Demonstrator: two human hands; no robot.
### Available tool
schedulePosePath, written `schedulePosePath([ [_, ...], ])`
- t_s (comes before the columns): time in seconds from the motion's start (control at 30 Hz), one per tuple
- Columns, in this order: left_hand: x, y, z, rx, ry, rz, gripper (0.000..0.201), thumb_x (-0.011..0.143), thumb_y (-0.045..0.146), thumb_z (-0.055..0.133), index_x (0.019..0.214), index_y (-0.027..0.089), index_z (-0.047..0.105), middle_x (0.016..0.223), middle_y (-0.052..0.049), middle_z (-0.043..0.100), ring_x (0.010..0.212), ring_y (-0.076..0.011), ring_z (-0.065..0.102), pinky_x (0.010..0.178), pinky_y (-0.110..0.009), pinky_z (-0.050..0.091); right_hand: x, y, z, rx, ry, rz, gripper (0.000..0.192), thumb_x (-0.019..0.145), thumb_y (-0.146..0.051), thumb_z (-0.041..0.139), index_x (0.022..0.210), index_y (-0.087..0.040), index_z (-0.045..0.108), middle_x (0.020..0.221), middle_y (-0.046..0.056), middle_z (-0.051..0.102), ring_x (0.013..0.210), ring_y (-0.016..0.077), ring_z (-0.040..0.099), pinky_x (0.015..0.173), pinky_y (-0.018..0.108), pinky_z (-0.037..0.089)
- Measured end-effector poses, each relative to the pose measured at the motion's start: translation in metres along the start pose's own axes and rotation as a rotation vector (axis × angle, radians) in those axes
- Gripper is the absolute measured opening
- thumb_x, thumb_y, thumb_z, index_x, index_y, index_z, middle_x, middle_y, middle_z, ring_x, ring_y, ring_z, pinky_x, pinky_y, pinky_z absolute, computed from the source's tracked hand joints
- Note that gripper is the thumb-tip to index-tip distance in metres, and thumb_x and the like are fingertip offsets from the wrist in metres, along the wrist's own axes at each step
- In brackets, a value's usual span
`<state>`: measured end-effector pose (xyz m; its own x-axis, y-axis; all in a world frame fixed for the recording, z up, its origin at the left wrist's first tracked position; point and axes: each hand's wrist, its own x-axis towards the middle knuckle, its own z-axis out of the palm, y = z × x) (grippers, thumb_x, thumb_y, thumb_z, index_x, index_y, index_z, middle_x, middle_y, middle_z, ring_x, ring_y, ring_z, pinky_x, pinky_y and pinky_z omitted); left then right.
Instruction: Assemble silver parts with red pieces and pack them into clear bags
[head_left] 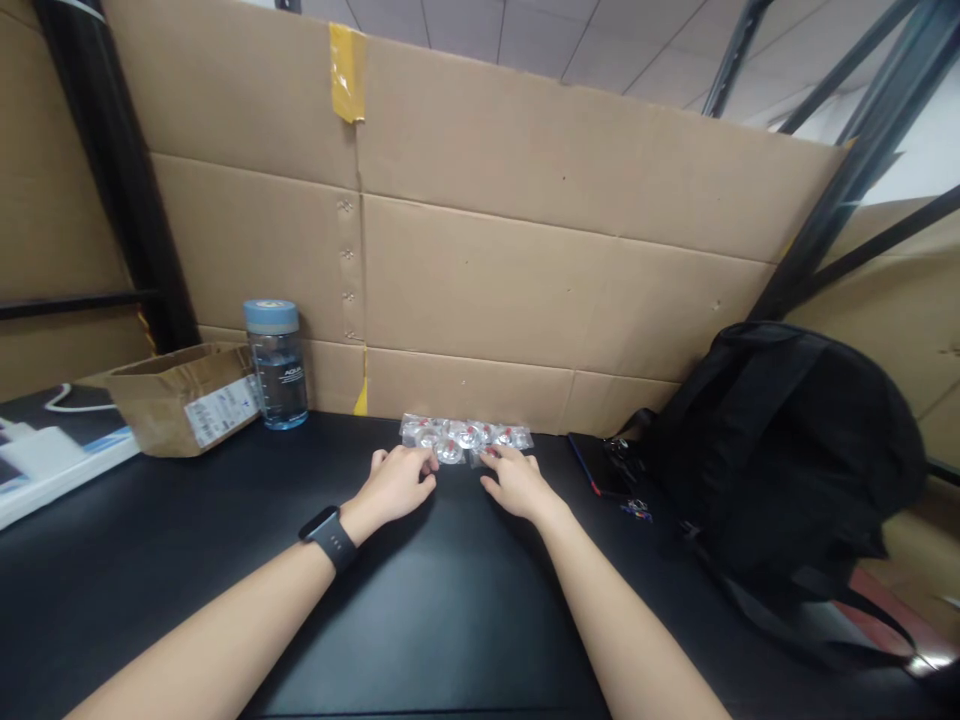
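Observation:
Several small clear plastic packets (pixel 466 434), holding round silvery pieces with red marks, lie in a cluster on the black table top near the cardboard wall. At the cluster's near left edge is my left hand (pixel 399 482), palm down, fingers bent and thumb apart; a dark watch is on that wrist. My right hand (pixel 519 482) reaches over the near right edge of the packets, its fingertips on or just over one, thumb apart from the fingers. Neither hand visibly grips a packet. The fingers partly cover the nearest packets.
On the left stand a water bottle (pixel 277 370) with a blue lid, an open cardboard box (pixel 180 405) and a white power strip (pixel 67 475). To the right are a black backpack (pixel 780 470), a dark flat notebook-like item (pixel 596 465) and a small trinket (pixel 637 510). Cardboard (pixel 487 270) walls the back.

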<state>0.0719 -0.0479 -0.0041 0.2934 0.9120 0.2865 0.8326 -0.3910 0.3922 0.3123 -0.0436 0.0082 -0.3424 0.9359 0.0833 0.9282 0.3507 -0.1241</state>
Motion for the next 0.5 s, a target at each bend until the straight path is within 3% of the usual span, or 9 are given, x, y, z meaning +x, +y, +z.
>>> schedulePosePath([
  [0.13, -0.001, 0.001, 0.001, 0.002, -0.015, 0.026, 0.014, 0.085, 0.026, 0.056, 0.092, 0.025, 0.068, 0.099, -0.001, 0.073, 0.101, -0.0239, 0.063, 0.093, -0.042, 0.032, 0.009, 0.002, 0.016, 0.07, -0.027, 0.01, 0.058, 0.1, -0.043, 0.039, 0.155, -0.025, 0.035, 0.166, 0.013, 0.024, 0.151, 0.0303, 0.023, 0.111, 0.057, 0.027],
  [0.23, -0.001, -0.001, 0.002, 0.011, -0.01, 0.044, 0.014, 0.084, 0.024, 0.056, 0.091, 0.025, 0.068, 0.099, -0.001, 0.072, 0.101, -0.023, 0.063, 0.091, -0.04, 0.033, 0.01, -0.001, 0.022, 0.094, -0.025, 0.018, 0.058, 0.1, -0.04, 0.036, 0.156, -0.025, 0.031, 0.167, 0.012, 0.019, 0.153, 0.029, 0.016, 0.113, 0.059, 0.024],
  [0.37, 0.0, -0.008, 0.006, 0.03, -0.005, 0.073, 0.015, 0.082, 0.024, 0.057, 0.093, 0.026, 0.067, 0.096, -0.001, 0.071, 0.098, -0.0219, 0.062, 0.084, -0.033, 0.038, 0.005, -0.004, 0.021, 0.121, -0.042, 0.044, 0.061, 0.098, -0.042, 0.041, 0.157, -0.031, 0.029, 0.169, 0.008, 0.012, 0.154, 0.0305, 0.013, 0.114, 0.06, 0.022],
  [0.5, -0.001, -0.015, 0.006, 0.067, -0.023, 0.042, 0.019, 0.084, 0.026, 0.057, 0.099, 0.027, 0.067, 0.098, -0.002, 0.069, 0.095, -0.0197, 0.063, 0.08, -0.028, 0.043, -0.003, -0.001, 0.023, 0.114, 0.021, 0.185, 0.072, 0.096, -0.05, 0.044, 0.16, -0.029, 0.02, 0.169, 0.009, 0.014, 0.153, 0.0319, 0.016, 0.116, 0.059, 0.018],
])
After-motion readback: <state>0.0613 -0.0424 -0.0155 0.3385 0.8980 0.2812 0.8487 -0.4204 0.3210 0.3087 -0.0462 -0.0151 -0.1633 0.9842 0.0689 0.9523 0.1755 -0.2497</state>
